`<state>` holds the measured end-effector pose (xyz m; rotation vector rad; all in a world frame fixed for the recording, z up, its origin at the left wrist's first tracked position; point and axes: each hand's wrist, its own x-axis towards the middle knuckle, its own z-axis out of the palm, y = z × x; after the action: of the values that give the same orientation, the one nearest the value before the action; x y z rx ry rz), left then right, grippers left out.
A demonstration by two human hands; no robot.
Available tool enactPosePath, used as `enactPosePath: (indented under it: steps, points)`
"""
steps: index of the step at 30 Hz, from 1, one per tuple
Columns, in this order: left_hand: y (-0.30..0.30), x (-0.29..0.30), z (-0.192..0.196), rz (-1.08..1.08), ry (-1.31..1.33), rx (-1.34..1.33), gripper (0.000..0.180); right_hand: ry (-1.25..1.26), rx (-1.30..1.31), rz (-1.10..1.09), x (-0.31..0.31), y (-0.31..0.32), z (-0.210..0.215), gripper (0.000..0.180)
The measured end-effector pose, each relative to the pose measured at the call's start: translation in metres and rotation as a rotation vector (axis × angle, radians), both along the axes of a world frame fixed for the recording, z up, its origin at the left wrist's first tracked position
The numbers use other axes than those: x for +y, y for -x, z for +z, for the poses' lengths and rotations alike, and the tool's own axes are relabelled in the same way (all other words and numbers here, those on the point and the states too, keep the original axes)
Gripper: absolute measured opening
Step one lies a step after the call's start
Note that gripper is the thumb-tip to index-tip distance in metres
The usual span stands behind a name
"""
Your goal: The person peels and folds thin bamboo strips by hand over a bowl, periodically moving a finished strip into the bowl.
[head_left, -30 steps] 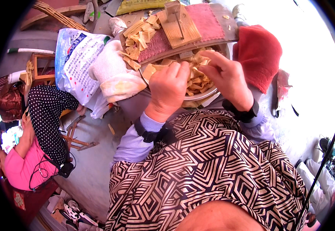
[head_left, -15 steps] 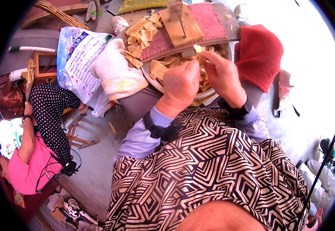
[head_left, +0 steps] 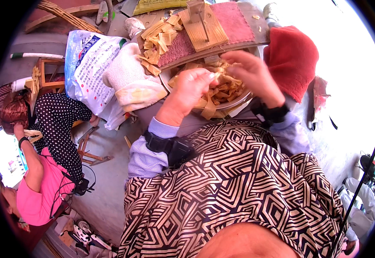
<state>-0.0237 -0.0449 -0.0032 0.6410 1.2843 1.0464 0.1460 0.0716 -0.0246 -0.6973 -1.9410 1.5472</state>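
My left hand (head_left: 189, 91) is closed over the near left side of a round basin (head_left: 238, 104). A small pale piece (head_left: 216, 76), like a bit of dry husk, shows at its thumb and fingertips. My right hand (head_left: 256, 75) hangs over the basin's right side, somewhat blurred. Its fingers are stretched out and apart, with nothing visible in them. The basin holds a heap of pale yellow husk-like strips (head_left: 224, 91). Across its far side lies a board (head_left: 258, 38), carrying a wooden block (head_left: 202, 30) with an upright metal spike and a pile of the same strips (head_left: 159, 41).
A white towel (head_left: 131, 81) and a printed plastic bag (head_left: 90, 64) lie to the left, a red cloth (head_left: 291, 60) to the right. Another person in a pink top (head_left: 43, 185) sits at the far left, near a small wooden frame (head_left: 88, 150). A dark pole (head_left: 366, 176) slants on the right.
My hands have moved apart: the left drew back left, the right shifted slightly right and its fingers spread. More strips in the basin show between them. The other person's arm has moved.
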Motion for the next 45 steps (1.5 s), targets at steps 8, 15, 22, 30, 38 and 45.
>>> enactPosePath:
  steps: [8, 15, 22, 30, 38, 45]
  points:
    - [0.006, 0.014, 0.009, -0.093, 0.043, -0.168, 0.021, -0.676, -0.105, 0.237, 0.003, 0.006, 0.036, 0.033]
    - [0.02, 0.008, 0.016, -0.303, -0.196, 0.16, 0.021, -0.335, -0.267, 0.435, 0.016, -0.016, 0.055, 0.014]
    - [0.035, 0.023, 0.008, -0.107, -0.166, 0.078, 0.02, 0.087, -0.234, 0.188, 0.032, -0.006, 0.058, 0.015]
    - [0.06, 0.064, -0.006, 0.164, -0.171, 0.189, 0.008, -0.083, -0.181, -0.04, 0.059, 0.044, 0.034, 0.011]
    - [0.066, 0.082, -0.016, 0.19, -0.134, 0.21, 0.008, -0.197, -0.259, -0.044, 0.074, 0.054, 0.033, 0.012]
    - [0.064, 0.075, -0.035, 0.327, -0.338, 0.974, 0.014, -0.612, -0.389, 0.024, 0.081, 0.053, 0.002, 0.015]
